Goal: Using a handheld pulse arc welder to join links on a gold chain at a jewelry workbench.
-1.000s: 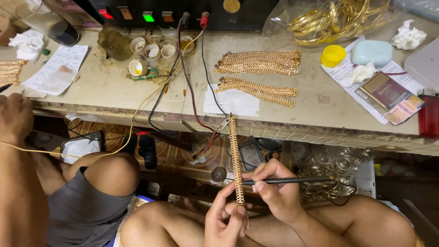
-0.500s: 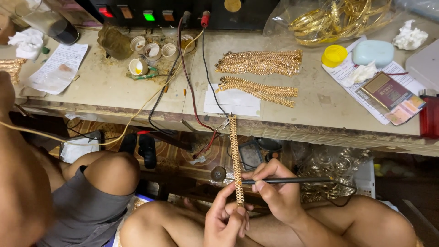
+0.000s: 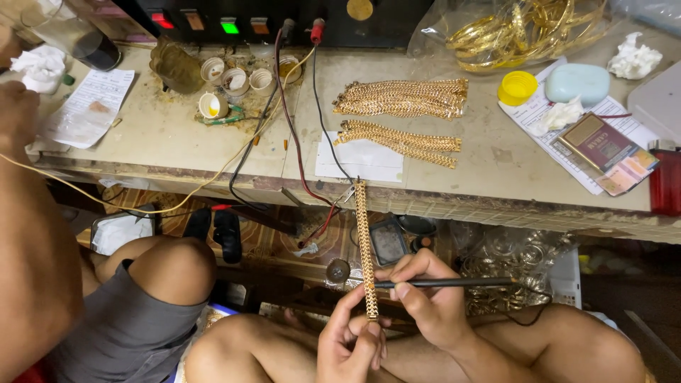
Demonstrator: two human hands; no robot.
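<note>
While the left hand point(image 3: 351, 340) pinches the lower end of a gold link bracelet point(image 3: 365, 248) between thumb and fingers, the right hand point(image 3: 425, 298) is closed in a pen grip on a thin dark wired probe point(image 3: 454, 282), tip touching the links. The bracelet stretches taut from the lap up to a metal clip point(image 3: 347, 193) at the bench edge point(image 3: 461, 206). Risk, as I judge it: a slackened pinch lets the strip swing loose and slip off the clip, and a wandering tip marks the wrong links. Red and black leads point(image 3: 312, 135) run from the clip to the dark power unit point(image 3: 284, 14); a snag by a knee could jerk the bracelet. Farther back, finished bracelets point(image 3: 401, 98) lie near small white cups point(image 3: 234, 81), where a tug on the leads may drag or spill them. A second person's knee point(image 3: 170, 266) sits close on the left, near a yellow wire point(image 3: 142, 209).
</note>
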